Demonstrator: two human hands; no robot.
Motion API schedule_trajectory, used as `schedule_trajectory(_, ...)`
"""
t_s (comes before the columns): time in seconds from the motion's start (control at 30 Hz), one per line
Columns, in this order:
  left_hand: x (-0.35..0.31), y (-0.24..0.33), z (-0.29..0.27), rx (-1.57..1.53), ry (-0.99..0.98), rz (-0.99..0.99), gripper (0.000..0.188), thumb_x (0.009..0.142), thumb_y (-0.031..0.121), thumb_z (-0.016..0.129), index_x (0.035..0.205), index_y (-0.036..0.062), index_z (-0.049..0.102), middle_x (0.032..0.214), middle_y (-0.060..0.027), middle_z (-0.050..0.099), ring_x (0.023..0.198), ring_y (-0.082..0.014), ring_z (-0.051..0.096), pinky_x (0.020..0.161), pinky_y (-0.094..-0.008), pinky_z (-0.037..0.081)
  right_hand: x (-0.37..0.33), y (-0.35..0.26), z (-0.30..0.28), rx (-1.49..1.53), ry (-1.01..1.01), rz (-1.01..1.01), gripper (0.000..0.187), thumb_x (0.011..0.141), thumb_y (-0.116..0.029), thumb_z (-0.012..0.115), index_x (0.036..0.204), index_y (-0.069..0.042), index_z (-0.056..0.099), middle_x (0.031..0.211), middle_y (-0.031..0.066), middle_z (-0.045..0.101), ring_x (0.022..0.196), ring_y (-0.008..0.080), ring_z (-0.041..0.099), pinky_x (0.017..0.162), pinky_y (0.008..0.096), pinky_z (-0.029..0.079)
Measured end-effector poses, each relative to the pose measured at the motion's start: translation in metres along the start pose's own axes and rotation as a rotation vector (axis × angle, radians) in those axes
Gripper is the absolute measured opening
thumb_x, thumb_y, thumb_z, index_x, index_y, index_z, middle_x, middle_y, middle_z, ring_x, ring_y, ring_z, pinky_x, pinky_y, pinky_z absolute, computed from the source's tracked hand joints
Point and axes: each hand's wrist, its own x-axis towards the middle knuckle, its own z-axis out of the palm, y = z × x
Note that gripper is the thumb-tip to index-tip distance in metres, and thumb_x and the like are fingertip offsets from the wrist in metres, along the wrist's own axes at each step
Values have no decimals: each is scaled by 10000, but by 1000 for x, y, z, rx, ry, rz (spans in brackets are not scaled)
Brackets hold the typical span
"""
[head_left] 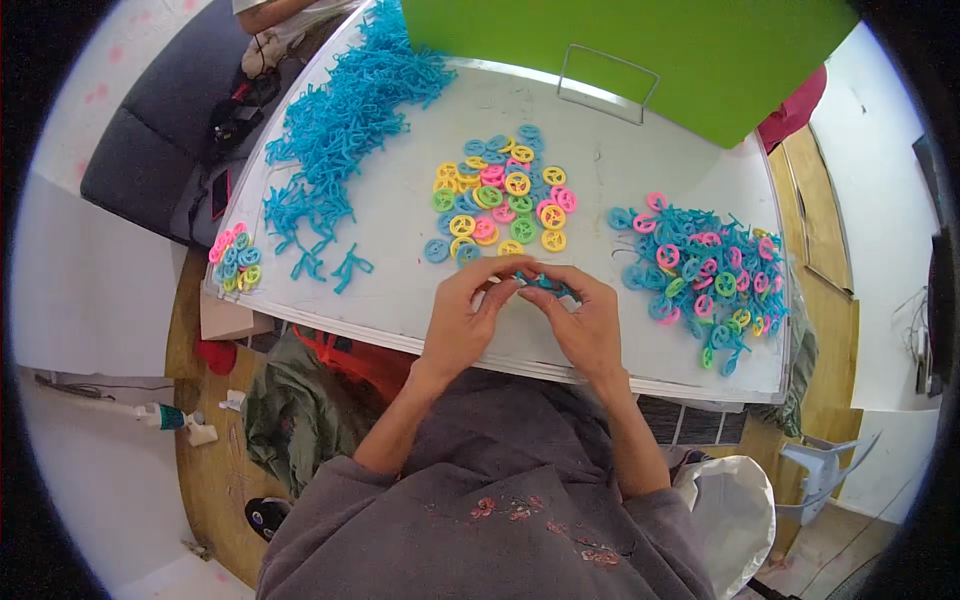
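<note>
Hands: L + R pinch blue piece | near table front edge

A green board (wire handle attached) stands behind the white table.

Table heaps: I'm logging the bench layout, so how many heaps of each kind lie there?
Blue stick heap: 1
Loose coloured wheel heaps: 2
Mixed heap of wheels and blue sticks: 1
Total: 4 heaps
Besides these, the left hand and right hand pinch one blue piece.
</note>
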Motion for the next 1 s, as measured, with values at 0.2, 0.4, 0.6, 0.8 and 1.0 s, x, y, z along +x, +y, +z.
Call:
schedule_trajectory(0.2,13,-10,-11,983,474,262,316,756,-18,697,1058,60,649,959,-124,549,867,-275,583,706,-322,488,-2,2,3,51,102,137,192,791,-57,748,957,13,682,885,62,692,824,97,616,765,248,490)
schedule_trajectory(0.4,12,-18,-14,654,493,169,282,757,-17,702,1027,38,647,954,-115,563,830,-276,584,692,-361,476,-2,7,-3,5,109,99,182,795,-50,742,958,7,683,898,64,694,842,107,625,783,252,488)
schedule_trajectory(0.6,5,-1,-5,-40,321,-55,222,782,-58,671,995,-15,623,863,-63,640,751,-140,616,694,-269,504,-3,8,-5,3,33,-5,156,809,-6,694,965,-8,691,898,76,692,848,131,629,777,257,480)
schedule_trajectory(0.8,-9,-10,4,-159,104,-229,143,841,-9,654,970,-9,593,878,-73,648,832,-130,640,739,-259,523,-15,6,-11,-88,-26,-53,174,768,30,688,940,0,697,876,91,686,832,155,634,758,272,475)
schedule_trajectory(1.0,-12,-12,13,-351,116,-219,153,857,-22,632,980,-19,542,900,-84,634,826,-157,641,728,-284,555,-20,6,-12,-14,-20,-27,169,775,14,687,942,-2,699,891,118,695,827,180,652,757,304,501)
